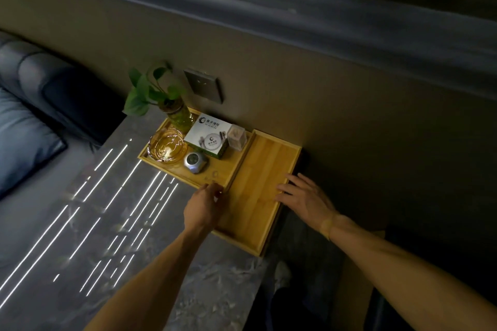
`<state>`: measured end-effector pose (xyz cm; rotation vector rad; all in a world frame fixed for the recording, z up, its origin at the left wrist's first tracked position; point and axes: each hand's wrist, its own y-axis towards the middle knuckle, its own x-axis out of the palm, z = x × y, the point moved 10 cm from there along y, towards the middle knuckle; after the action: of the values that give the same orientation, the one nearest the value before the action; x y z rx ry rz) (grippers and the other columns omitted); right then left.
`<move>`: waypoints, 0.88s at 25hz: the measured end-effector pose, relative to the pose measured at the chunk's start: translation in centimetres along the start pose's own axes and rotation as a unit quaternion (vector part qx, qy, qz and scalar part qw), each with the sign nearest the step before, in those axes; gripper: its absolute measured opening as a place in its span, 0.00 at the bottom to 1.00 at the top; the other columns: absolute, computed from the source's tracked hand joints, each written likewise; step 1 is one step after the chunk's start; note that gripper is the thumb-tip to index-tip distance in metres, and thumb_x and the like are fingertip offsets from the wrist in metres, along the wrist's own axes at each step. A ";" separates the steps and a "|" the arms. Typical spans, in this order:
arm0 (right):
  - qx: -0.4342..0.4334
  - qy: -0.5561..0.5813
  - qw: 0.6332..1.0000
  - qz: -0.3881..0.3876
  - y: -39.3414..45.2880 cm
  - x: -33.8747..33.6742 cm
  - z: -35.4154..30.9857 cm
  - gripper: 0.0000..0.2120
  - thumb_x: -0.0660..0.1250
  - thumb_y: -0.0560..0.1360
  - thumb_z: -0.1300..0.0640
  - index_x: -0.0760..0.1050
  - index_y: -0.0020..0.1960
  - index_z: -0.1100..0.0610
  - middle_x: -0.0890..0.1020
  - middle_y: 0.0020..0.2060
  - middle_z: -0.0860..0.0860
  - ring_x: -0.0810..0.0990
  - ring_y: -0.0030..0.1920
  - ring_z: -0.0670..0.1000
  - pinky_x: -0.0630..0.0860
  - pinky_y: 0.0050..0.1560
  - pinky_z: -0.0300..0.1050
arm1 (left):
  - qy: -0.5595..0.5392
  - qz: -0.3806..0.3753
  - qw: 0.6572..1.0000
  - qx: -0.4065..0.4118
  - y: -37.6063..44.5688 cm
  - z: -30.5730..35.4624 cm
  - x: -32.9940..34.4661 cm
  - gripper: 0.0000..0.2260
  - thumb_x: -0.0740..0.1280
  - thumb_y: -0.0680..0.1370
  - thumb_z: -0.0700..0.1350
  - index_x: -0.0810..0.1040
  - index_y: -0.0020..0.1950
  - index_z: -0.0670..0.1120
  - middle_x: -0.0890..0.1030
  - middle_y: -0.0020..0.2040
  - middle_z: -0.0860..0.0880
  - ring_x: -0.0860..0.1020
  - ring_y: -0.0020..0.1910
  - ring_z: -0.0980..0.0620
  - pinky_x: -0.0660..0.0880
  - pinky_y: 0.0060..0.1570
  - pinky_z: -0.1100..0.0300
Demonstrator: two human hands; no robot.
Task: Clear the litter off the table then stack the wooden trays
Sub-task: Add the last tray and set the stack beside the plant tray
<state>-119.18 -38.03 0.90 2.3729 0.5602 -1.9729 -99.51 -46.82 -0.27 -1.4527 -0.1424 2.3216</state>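
Observation:
Two wooden trays lie side by side on the grey marble table, against the wall. The empty tray is on the right and overhangs the table's right edge. My left hand curls around its left rim, where it meets the loaded tray. My right hand rests spread on the empty tray's right rim, fingers apart. The loaded tray carries a glass ashtray, a white box, a clear toothpick holder, a small silver round device and a plant in a glass jar.
A wall switch plate sits just above the trays. A blue cushion and dark sofa back lie to the left. Bright light streaks cross the tabletop. The floor and a shoe show below the table's right edge.

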 end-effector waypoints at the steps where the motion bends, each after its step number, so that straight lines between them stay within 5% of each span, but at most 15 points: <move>1: -0.003 0.003 1.000 0.008 0.1 -0.2 -0.2 0.20 0.65 0.75 0.66 0.75 0.63 0.50 0.75 0.66 0.51 0.63 0.73 0.58 0.57 0.73 0.56 | 0.004 -0.003 1.000 0.006 0.0 0.0 0.0 0.10 0.65 0.78 0.48 0.78 0.59 0.51 0.79 0.55 0.50 0.77 0.48 0.52 0.73 0.41 0.58; 7: -0.047 -0.036 0.995 0.082 -0.6 -2.0 -1.3 0.19 0.78 0.61 0.65 0.83 0.49 0.51 0.85 0.49 0.48 0.81 0.57 0.57 0.77 0.58 0.56 | -0.017 -0.010 1.000 0.014 -0.4 -0.3 0.5 0.08 0.65 0.78 0.49 0.77 0.56 0.52 0.78 0.54 0.51 0.76 0.47 0.53 0.77 0.42 0.54; 12: -0.020 -0.018 0.996 0.090 -1.2 -1.7 -1.1 0.21 0.78 0.60 0.65 0.82 0.51 0.50 0.85 0.49 0.48 0.81 0.55 0.56 0.78 0.55 0.55 | -0.030 0.007 0.999 0.021 -0.7 -0.4 0.8 0.09 0.66 0.77 0.51 0.78 0.56 0.52 0.78 0.53 0.52 0.73 0.45 0.56 0.70 0.39 0.60; 18: 0.001 -0.013 0.996 0.086 -1.2 -1.5 -0.5 0.19 0.77 0.64 0.62 0.80 0.52 0.49 0.83 0.51 0.49 0.79 0.58 0.56 0.76 0.57 0.54 | -0.027 0.003 1.000 0.009 -0.2 -0.3 0.9 0.10 0.65 0.78 0.51 0.77 0.57 0.51 0.79 0.56 0.50 0.75 0.48 0.53 0.74 0.43 0.57; 22: 0.030 -0.001 0.997 0.078 -1.5 -1.1 -0.6 0.16 0.71 0.70 0.52 0.76 0.58 0.49 0.79 0.58 0.50 0.74 0.64 0.56 0.71 0.63 0.55 | -0.021 -0.009 1.000 0.020 -0.2 0.4 0.8 0.14 0.64 0.79 0.53 0.73 0.64 0.51 0.78 0.60 0.49 0.77 0.50 0.52 0.75 0.44 0.57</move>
<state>-119.19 -36.80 2.38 2.3662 0.3086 -1.9535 -100.06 -46.32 -0.69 -1.3785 -0.1182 2.3278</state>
